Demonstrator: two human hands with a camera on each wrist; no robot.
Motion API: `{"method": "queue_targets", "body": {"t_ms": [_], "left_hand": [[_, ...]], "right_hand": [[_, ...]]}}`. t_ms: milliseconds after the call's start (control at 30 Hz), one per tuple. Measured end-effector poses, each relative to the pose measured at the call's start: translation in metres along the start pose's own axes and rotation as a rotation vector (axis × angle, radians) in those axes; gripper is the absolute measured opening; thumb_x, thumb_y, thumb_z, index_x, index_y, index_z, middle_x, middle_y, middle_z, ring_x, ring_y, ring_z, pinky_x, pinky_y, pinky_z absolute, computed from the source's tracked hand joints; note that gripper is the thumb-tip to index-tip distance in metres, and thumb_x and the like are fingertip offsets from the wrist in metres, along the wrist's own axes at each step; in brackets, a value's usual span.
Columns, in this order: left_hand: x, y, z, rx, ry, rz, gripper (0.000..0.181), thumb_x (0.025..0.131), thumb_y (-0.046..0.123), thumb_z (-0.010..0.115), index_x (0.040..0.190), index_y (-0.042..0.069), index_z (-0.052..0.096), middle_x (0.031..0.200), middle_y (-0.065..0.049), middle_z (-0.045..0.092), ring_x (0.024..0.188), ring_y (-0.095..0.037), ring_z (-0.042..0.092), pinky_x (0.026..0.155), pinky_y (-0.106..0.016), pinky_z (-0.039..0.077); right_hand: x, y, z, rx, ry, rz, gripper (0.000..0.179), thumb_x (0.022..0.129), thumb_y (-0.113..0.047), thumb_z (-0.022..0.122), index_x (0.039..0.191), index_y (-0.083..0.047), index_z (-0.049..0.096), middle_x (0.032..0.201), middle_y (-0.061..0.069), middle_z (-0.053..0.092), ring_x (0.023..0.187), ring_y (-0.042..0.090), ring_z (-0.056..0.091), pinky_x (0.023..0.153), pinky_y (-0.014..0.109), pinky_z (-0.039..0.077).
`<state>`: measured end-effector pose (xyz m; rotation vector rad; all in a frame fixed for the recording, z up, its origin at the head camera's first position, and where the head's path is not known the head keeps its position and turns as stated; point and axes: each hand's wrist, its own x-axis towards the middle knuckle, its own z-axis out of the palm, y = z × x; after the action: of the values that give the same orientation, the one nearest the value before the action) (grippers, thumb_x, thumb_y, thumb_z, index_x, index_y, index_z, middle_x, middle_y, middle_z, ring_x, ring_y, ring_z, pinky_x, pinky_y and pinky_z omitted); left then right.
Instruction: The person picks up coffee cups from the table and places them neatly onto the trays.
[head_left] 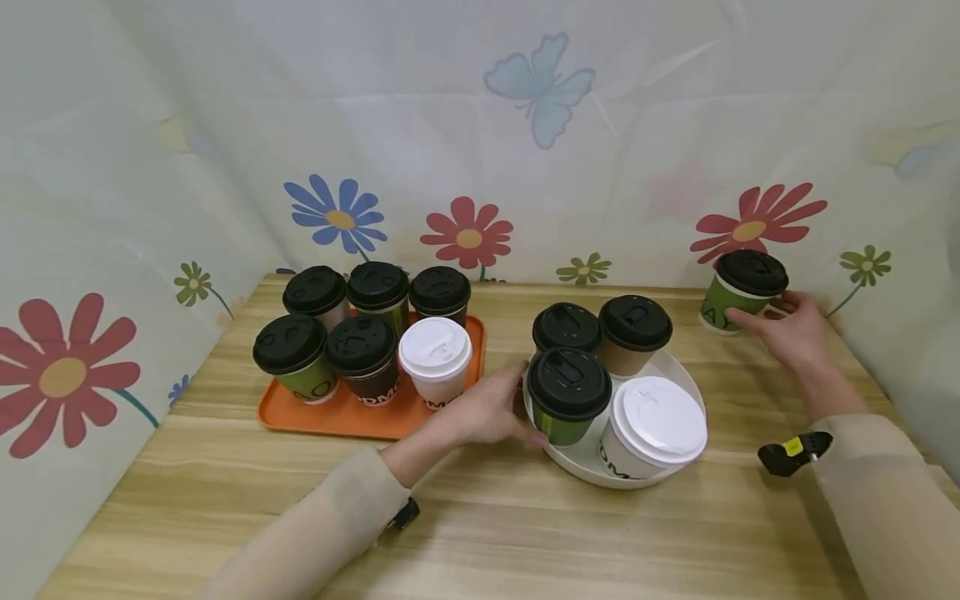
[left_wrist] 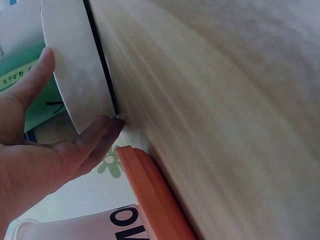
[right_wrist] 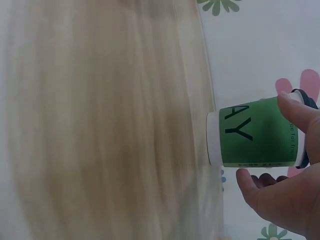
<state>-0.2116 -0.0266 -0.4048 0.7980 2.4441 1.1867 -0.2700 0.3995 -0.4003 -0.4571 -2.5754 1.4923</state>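
Note:
My right hand (head_left: 798,333) holds a green paper cup (right_wrist: 260,135) with a black lid at the back right of the table. One digit lies across its front near the lid; other fingertips are at its right side. A white round tray (head_left: 686,367) stands right of the table's middle, carrying a white-lidded paper cup (head_left: 652,425) and several black-lidded ones, with a green paper cup (head_left: 566,396) at the front left. My left hand (head_left: 487,408) grips this tray's left side. In the left wrist view, the thumb is at the rim and the fingers are at the outer wall.
Left of the round tray lies an orange rectangular tray (head_left: 330,423) with lidded cups in two rows, including a white-lidded cup (head_left: 437,358). Its right edge is close to my left hand. A flower-printed curtain (head_left: 637,192) hangs behind the wooden table (head_left: 487,533).

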Motion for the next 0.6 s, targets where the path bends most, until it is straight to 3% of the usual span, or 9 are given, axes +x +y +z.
{"method": "queue_targets", "body": {"t_ms": [133, 400, 600], "left_hand": [[0.000, 0.000, -0.001, 0.012, -0.002, 0.000, 0.090, 0.070, 0.014, 0.098, 0.144, 0.007, 0.048, 0.137, -0.007, 0.060, 0.127, -0.018, 0.053, 0.111, -0.034, 0.040], [0.001, 0.002, -0.002, 0.025, -0.003, 0.014, 0.089, 0.069, 0.015, 0.098, 0.143, 0.006, 0.049, 0.136, -0.010, 0.060, 0.128, -0.020, 0.053, 0.111, -0.035, 0.039], [0.001, 0.002, -0.002, 0.019, -0.002, 0.024, 0.087, 0.070, 0.014, 0.098, 0.143, 0.006, 0.051, 0.137, -0.009, 0.060, 0.128, -0.020, 0.053, 0.111, -0.035, 0.039]], "right_hand": [[0.007, -0.003, 0.006, 0.025, 0.008, 0.006, 0.102, 0.097, -0.041, 0.070, 0.161, 0.005, 0.006, 0.164, 0.029, 0.015, 0.148, 0.046, 0.023, 0.118, 0.051, 0.028], [0.014, -0.006, 0.009, -0.001, -0.006, -0.010, 0.094, 0.097, -0.039, 0.070, 0.159, 0.007, 0.016, 0.161, 0.031, 0.025, 0.142, 0.047, 0.030, 0.117, 0.055, 0.029], [0.015, -0.009, 0.010, 0.015, 0.007, 0.004, 0.096, 0.098, -0.038, 0.068, 0.159, 0.009, 0.010, 0.162, 0.030, 0.019, 0.145, 0.048, 0.026, 0.117, 0.055, 0.027]]}}
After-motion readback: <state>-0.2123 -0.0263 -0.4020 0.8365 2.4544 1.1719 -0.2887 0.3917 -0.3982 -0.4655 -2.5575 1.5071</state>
